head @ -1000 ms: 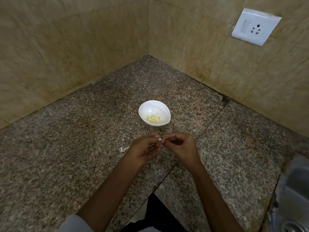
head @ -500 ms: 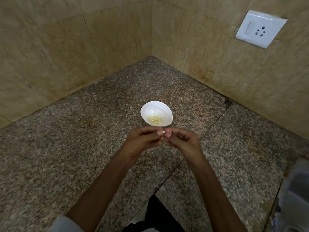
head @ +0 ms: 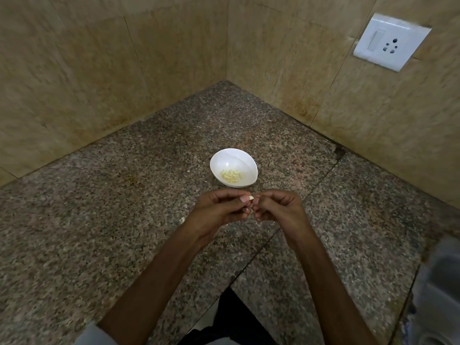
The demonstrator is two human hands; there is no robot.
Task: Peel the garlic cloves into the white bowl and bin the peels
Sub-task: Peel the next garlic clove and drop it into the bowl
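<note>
Barely any shift over the last second: left hand (head: 219, 211) and right hand (head: 282, 207) have drifted a little toward the white bowl (head: 216, 159), fingertips meeting throughout. Both grips are clenched small, pinching one item between them. The pale speck at the meeting point is probably the clove in hand (head: 251, 199), though at this size it could be a nail. Judgement: peeling of this clove is under way, not finished, and it has not gone into the bowl.

Bowl: smooth, glossy, oval-looking, set mid-counter on the line toward the back corner. Peeled cloves (head: 231, 176) lie in its bottom: small, pale yellow, slivered, a loose heap.

Counter (head: 112, 232): speckled grey-brown granite, polished, with one straight joint running diagonally up from the front edge.

Scrap of peel (head: 182, 219): papery white, on the counter just beside the left hand, on its left-edge side. Yet to be binned.
</note>
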